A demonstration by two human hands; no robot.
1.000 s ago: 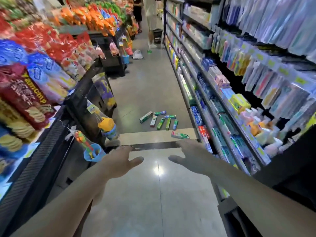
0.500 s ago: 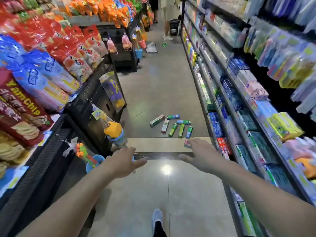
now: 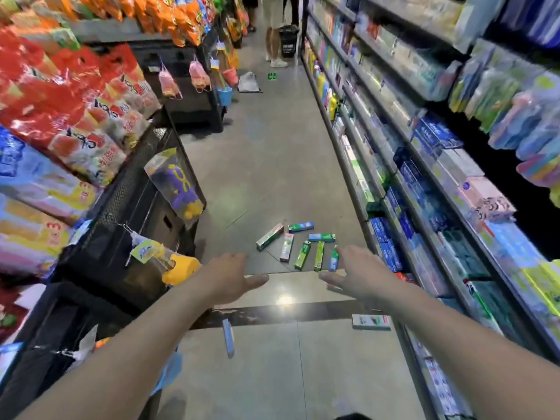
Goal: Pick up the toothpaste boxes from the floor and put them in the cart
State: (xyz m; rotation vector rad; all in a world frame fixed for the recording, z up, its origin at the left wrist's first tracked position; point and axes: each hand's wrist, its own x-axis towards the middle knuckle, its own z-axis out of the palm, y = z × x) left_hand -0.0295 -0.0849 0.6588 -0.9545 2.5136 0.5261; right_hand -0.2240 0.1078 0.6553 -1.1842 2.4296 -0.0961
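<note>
Snack bags (image 3: 75, 95) fill the racks at far left; a yellow toy (image 3: 180, 268) hangs just in front of them.

Left hand (image 3: 225, 277): palm down, fingers straight and loosely spread, grip holding nothing, hovering above the floor (image 3: 272, 165).

Between the arms, a blue box (image 3: 228, 336) lies on the floor, lengthwise, near the dark strip (image 3: 281, 313).

Ahead, beyond the fingertips: cluster of toothpaste boxes (image 3: 298, 245) lying flat, scattered, some touching. Well apart from both hands in depth, though the exact gap is hard to tell.

Right hand (image 3: 359, 275): same posture, fingers spread, grip empty, stretched toward the right end of the cluster. Below its wrist, a white box (image 3: 371, 322) lies just beside the base of the shelves (image 3: 424, 165).

No cart in view.

Step, as judged: approach; no box picked up yet. Next move calls for lowering down to floor level and closing fingers round one box, probably the nearest, then locating the cart. Risk: flat boxes on a smooth floor may slide instead of lifting.
</note>
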